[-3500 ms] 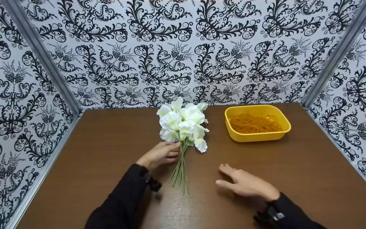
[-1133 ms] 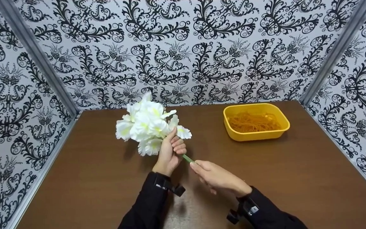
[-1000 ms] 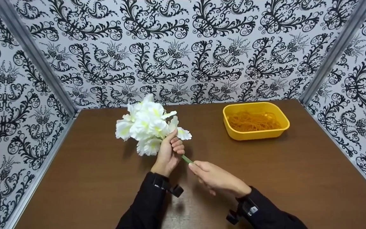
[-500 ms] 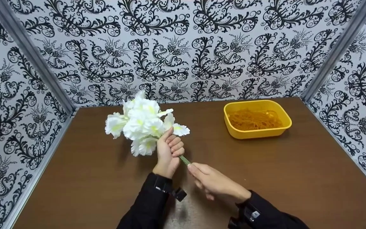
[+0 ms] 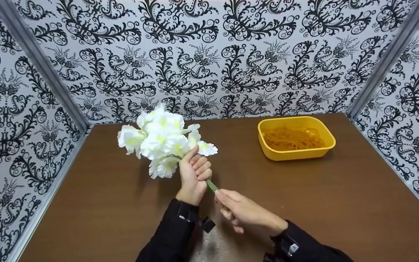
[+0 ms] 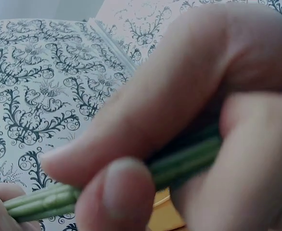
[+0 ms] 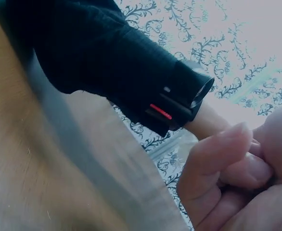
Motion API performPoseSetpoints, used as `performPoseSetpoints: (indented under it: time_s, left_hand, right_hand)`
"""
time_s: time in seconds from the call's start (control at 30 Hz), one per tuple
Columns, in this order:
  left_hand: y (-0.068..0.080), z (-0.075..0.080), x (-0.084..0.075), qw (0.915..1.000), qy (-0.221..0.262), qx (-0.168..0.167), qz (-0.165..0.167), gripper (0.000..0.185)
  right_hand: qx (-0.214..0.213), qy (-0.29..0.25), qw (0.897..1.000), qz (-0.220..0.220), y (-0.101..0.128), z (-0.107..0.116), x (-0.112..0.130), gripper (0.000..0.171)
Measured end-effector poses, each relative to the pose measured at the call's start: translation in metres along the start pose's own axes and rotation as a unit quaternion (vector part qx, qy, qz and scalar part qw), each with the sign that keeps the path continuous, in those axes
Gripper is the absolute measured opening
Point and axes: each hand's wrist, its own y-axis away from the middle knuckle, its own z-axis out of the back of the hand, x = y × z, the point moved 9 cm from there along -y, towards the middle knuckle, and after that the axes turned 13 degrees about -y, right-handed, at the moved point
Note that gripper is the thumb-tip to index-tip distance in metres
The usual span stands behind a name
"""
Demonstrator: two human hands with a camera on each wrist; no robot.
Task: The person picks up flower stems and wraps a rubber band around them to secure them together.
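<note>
A bunch of white artificial flowers [image 5: 162, 136] with yellow-tinged petals leans to the upper left in the head view, raised over the table. My left hand [image 5: 196, 174] wraps around the green stems [image 5: 212, 185] just below the blooms, thumb pointing up toward the petals. Lower down, my right hand [image 5: 244, 209] pinches the stems near their ends, its thumb on top. Up close in the left wrist view, the gathered stems [image 6: 40, 202] pass between the left fingers [image 6: 126, 192]. In the right wrist view the curled right fingers [image 7: 218, 178] hide the stem ends.
A yellow plastic basin [image 5: 296, 155] holding a tangle of thin orange loops, like rubber bands [image 5: 293, 139], stands at the back right of the brown table [image 5: 107, 203]. Patterned wall panels [image 5: 209, 65] enclose the back and both sides.
Earlier the flowers lay on the table with the right hand apart from them. They were then lifted and tipped left, both hands on the stems. Over the last second the blooms shift slightly left.
</note>
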Motion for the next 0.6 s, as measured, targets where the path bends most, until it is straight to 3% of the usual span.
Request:
performPoseSetpoints:
  time_s: [0.2, 0.4, 0.53, 0.57, 0.6]
  left_hand:
    - [0.005, -0.004, -0.011, 0.9996, 0.017, -0.001, -0.023, 0.054]
    - [0.013, -0.012, -0.03, 0.9976, 0.033, 0.011, -0.06, 0.053]
    - [0.02, -0.018, -0.035, 0.9969, 0.024, 0.015, -0.073, 0.054]
    - [0.021, -0.019, -0.036, 0.9968, 0.022, 0.014, -0.076, 0.053]
    - [0.022, -0.02, -0.036, 0.9967, 0.02, 0.014, -0.077, 0.053]
  right_hand:
    - [0.023, 0.07, 0.997, 0.016, 0.004, 0.009, 0.012, 0.041]
    - [-0.047, 0.172, 0.982, 0.066, 0.012, 0.051, 0.047, 0.038]
    - [-0.123, 0.206, 0.966, 0.099, 0.022, 0.095, 0.072, 0.036]
    - [-0.145, 0.226, 0.958, 0.105, 0.025, 0.108, 0.078, 0.037]
    - [-0.18, 0.258, 0.941, 0.12, 0.031, 0.125, 0.086, 0.038]
